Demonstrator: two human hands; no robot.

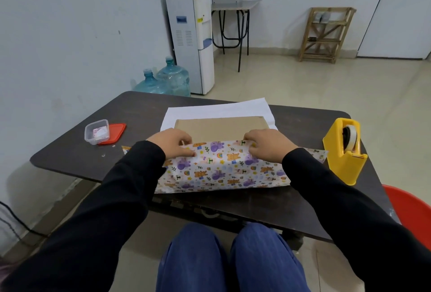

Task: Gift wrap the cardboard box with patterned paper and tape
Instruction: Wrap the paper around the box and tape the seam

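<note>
A flat brown cardboard box lies on a sheet of patterned paper in the middle of the dark table. The paper's white underside shows behind the box, and its printed near part is folded up over the box's front edge. My left hand pinches that folded edge at the left. My right hand pinches it at the right. Both hands rest on the box top. A yellow tape dispenser with a roll of tape stands at the right side of the table.
A small clear plastic container with its red lid beside it sits on the table's left. A red chair is at the right. A water dispenser, water bottles, a small desk and a wooden rack stand behind the table.
</note>
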